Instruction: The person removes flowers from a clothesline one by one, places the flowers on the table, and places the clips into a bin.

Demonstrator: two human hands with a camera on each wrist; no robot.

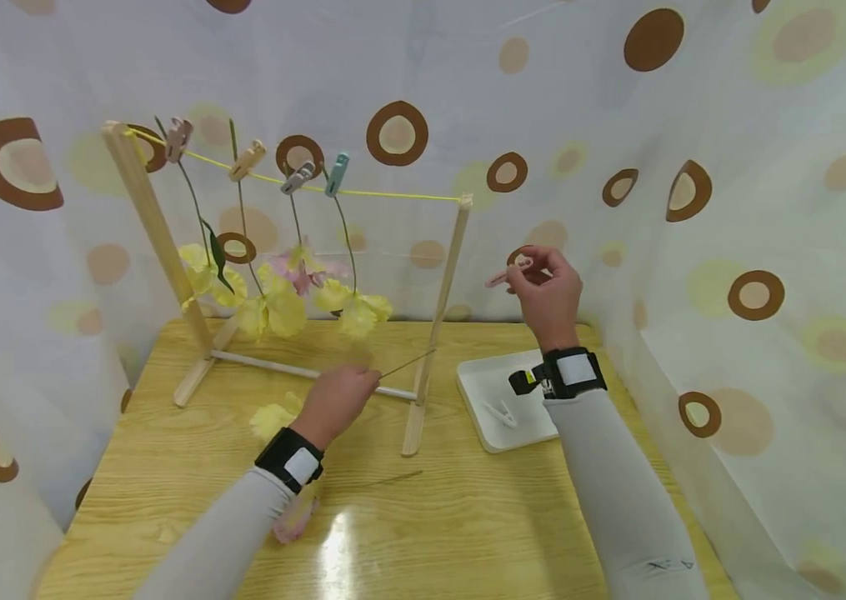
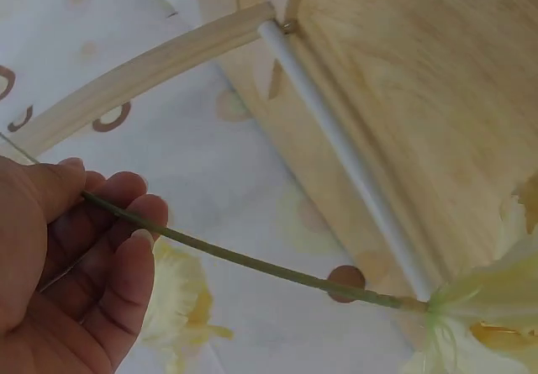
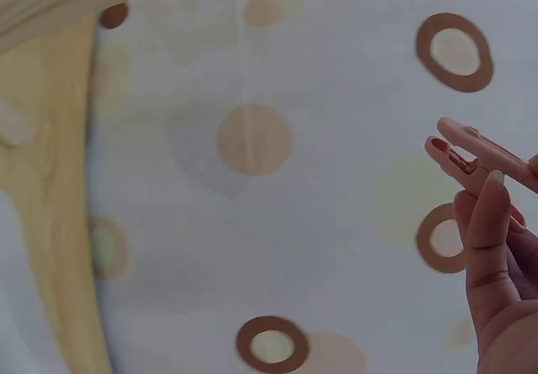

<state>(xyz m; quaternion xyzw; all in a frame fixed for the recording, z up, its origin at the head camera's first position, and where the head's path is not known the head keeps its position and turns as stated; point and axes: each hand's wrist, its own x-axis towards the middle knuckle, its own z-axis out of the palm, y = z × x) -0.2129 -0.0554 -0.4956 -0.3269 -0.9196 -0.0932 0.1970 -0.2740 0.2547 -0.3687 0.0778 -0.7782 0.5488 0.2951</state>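
The left hand (image 1: 337, 400) pinches the green stem (image 2: 235, 258) of a yellow flower (image 1: 272, 421) over the surface (image 1: 513, 517), fingers loosely curled, while the right hand (image 1: 552, 296), raised right of the wooden frame (image 1: 153, 225), pinches a pink clothespin (image 1: 510, 273) between thumb and fingertips. Farther out, four flowers (image 1: 283, 310) hang pegged along the yellow line (image 1: 407, 196), so the hanging seems over half done, with the held flower and a pink flower (image 1: 295, 521) lying on the surface not yet up. The held bloom has thin, pale, slightly translucent petals and a slender, gently bowed stem; the hanging ones, three yellow and one pink, droop head-down.
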